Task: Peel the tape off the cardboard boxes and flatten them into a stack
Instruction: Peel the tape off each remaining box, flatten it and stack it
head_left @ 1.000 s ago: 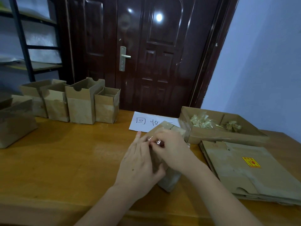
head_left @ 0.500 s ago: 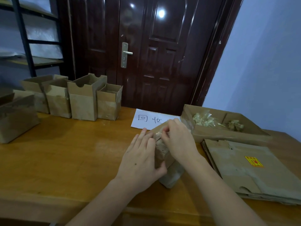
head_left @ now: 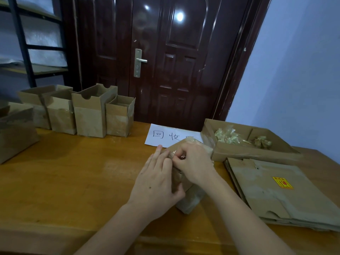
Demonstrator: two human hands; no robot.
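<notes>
— Head view: where's the box being worked on?
— The small cardboard box [head_left: 191, 199] lies on the worktop [head_left: 73, 181], just in front of the white paper sheet [head_left: 165, 135]. The left hand [head_left: 156, 184] grips its side, thumb curled underneath.
— And the right hand [head_left: 195, 162]?
— Fingertips pinch the clear tape [head_left: 172, 153] on top. The flattened stack [head_left: 276, 190] sits to the right, near the tray of tape scraps [head_left: 248, 151].
</notes>
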